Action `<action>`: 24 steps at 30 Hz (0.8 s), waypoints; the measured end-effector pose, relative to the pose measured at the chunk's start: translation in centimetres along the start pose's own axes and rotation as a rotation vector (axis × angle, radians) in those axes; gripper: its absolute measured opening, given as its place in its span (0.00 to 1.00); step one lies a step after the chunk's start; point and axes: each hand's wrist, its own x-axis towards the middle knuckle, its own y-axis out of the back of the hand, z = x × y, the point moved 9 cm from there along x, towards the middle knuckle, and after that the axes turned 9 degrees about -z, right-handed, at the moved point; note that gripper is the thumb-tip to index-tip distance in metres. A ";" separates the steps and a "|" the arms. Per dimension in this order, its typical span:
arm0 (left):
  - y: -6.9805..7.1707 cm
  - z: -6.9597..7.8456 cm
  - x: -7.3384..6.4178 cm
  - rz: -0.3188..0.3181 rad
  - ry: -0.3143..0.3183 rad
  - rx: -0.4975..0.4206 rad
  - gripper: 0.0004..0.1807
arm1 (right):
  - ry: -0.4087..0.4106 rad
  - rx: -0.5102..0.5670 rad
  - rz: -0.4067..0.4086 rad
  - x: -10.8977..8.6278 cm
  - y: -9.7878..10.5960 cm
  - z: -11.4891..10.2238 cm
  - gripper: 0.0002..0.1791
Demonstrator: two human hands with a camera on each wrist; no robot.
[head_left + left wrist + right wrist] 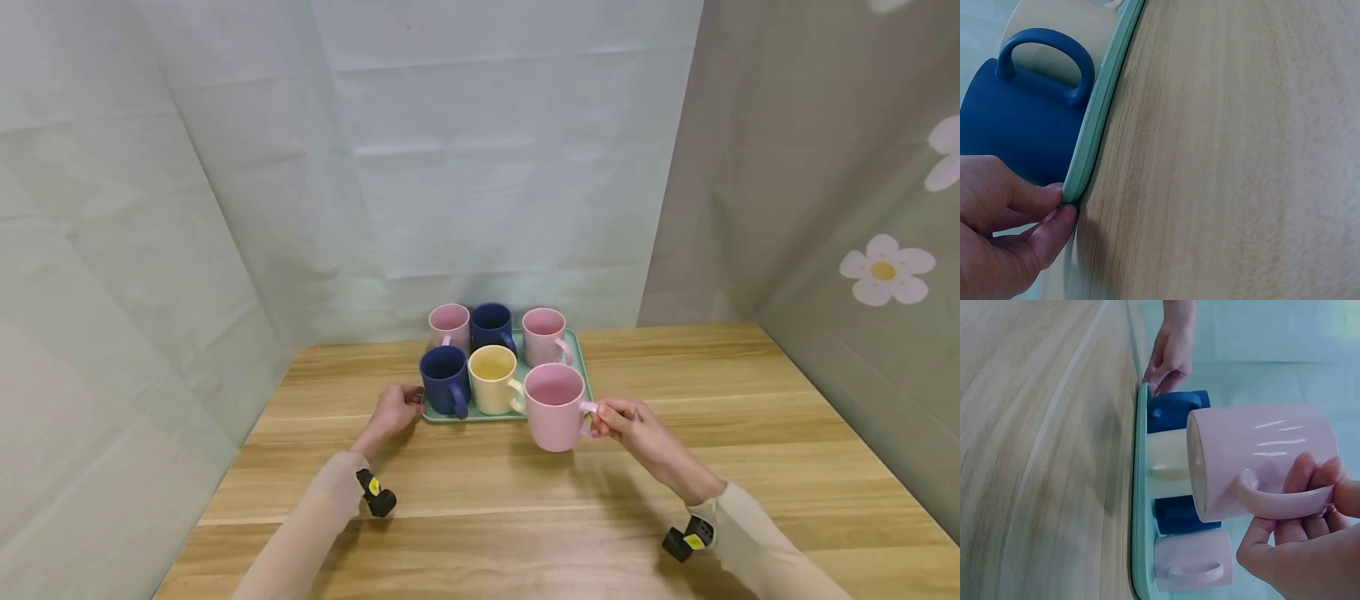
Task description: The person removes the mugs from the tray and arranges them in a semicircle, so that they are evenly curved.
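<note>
My right hand (628,427) grips a pink mug (553,417) by its handle. The mug is upright and held above the table, just in front of the tray's right part; the right wrist view shows fingers (1300,531) around the handle. At the near left corner of a green tray (1088,147), my left hand (1007,225) pinches the rim between thumb and finger. On the tray's front row stand a dark blue mug (444,379) and a pale yellow mug (492,382). Behind them are a pink mug (449,321), another blue mug (491,321) and, at right, another pink mug (543,333).
The tray lies near the back edge of a wooden table (480,517). Pale cloth (487,167) hangs behind and at the left, and a grey-brown cloth with flowers (795,275) hangs at the right. Each wrist carries a small black camera (378,497).
</note>
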 end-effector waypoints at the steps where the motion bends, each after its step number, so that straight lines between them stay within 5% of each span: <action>1: 0.0 0.0 0.0 -0.001 0.001 0.000 0.19 | 0.010 0.004 -0.011 0.0 -0.2 -0.1 0.14; 24: 0.0 -0.3 0.1 0.003 -0.018 -0.020 0.20 | 0.043 0.067 -0.159 0.7 -3.2 0.1 0.13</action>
